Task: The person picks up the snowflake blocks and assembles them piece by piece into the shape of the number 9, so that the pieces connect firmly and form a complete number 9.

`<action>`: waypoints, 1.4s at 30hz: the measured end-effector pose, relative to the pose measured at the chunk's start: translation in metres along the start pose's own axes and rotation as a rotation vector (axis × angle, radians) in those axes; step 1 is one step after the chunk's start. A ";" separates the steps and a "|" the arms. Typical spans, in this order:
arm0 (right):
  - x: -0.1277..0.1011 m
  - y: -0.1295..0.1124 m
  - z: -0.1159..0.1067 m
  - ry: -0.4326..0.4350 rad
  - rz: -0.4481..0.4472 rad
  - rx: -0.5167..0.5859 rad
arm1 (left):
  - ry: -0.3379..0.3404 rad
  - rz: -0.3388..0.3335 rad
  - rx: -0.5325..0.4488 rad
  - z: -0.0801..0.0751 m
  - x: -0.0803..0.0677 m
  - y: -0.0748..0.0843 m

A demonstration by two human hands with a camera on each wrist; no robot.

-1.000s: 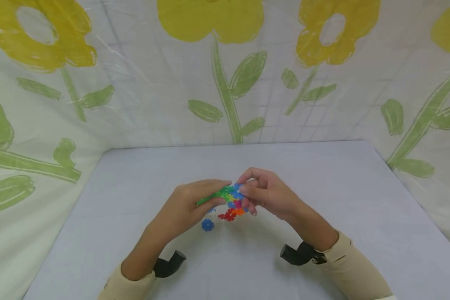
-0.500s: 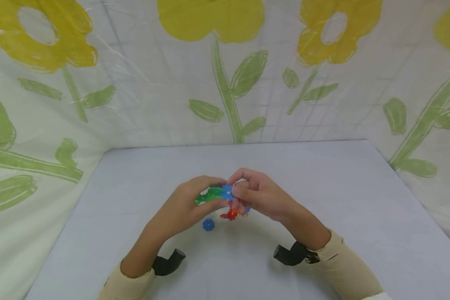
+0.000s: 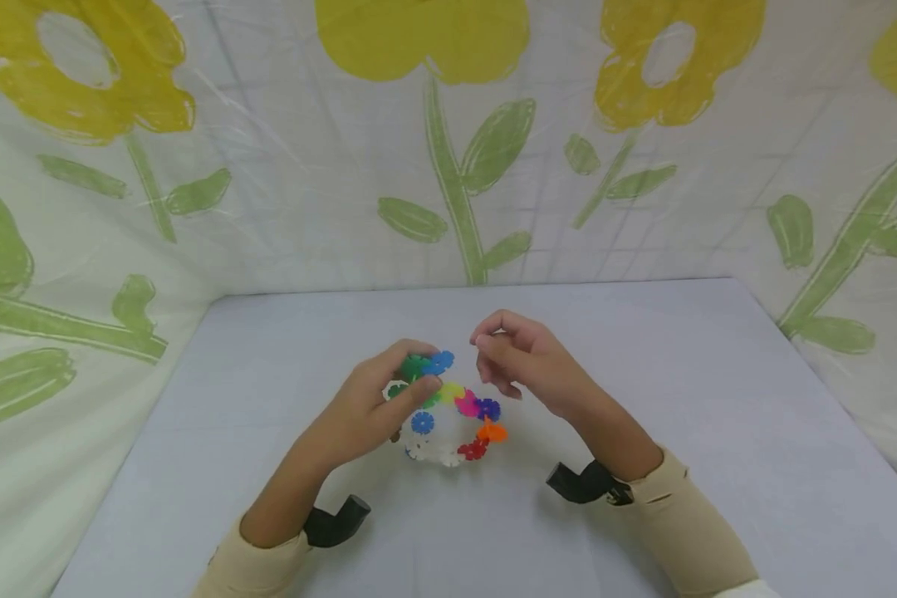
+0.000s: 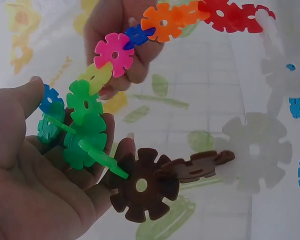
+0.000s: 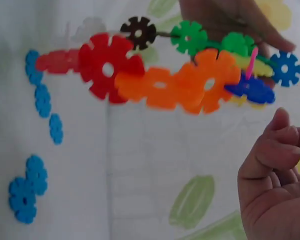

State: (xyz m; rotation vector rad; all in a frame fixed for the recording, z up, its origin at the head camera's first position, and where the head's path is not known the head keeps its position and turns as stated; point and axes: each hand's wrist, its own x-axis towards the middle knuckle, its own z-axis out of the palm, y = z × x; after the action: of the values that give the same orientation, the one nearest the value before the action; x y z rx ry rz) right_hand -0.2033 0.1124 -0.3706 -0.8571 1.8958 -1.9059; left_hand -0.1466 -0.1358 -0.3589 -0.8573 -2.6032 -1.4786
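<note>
A ring of interlocked plastic snowflake discs [image 3: 448, 411] hangs in the air just above the table [image 3: 688, 399], between the person's two hands. Its colours run from green and blue at the top through yellow, pink, dark blue, orange and red to white and brown at the near side. The left hand [image 3: 377, 407] holds the chain by its green discs [image 4: 85, 127]: the thumb presses down on them from above while the curled fingers [image 4: 107, 150] support them from below, so the left grip is pinching the chain. A brown disc [image 4: 140, 185] sticks out just past those fingertips. The right hand [image 3: 519, 365] hovers just beside the chain, fingers loosely curled and holding nothing. In the right wrist view, loose blue discs [image 5: 27, 192] lie on the table beneath the chain. Behind the table hangs a sheet printed with yellow flowers [image 3: 422, 37].
</note>
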 end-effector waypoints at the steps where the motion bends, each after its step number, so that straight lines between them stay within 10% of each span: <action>1: 0.002 0.003 -0.004 0.018 0.003 -0.054 | 0.005 -0.011 -0.009 -0.001 0.000 0.000; 5: 0.010 0.022 -0.016 0.020 0.110 -0.427 | 0.029 -0.027 -0.024 -0.002 0.000 -0.002; 9: 0.013 0.043 -0.016 -0.153 0.345 -0.880 | 0.066 -0.015 0.023 -0.003 0.000 -0.001; 13: 0.014 0.056 -0.011 -0.264 0.478 -1.028 | 0.107 0.014 0.053 -0.004 0.001 0.000; 24: 0.013 0.050 -0.021 -0.277 0.338 -0.883 | 0.076 -0.043 -0.013 -0.006 -0.001 -0.001; 34: -0.004 -0.009 -0.016 0.042 -0.276 -0.576 | 0.081 -0.041 0.054 -0.004 -0.001 0.001; 42: -0.015 -0.023 0.009 0.077 -0.466 -0.587 | 0.048 -0.057 0.059 -0.001 -0.001 0.005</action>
State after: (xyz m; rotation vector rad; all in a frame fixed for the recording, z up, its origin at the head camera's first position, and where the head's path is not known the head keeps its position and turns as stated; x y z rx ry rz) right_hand -0.1825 0.1163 -0.3510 -1.5278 2.5297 -1.6205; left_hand -0.1438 -0.1353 -0.3543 -0.7385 -2.6433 -1.4091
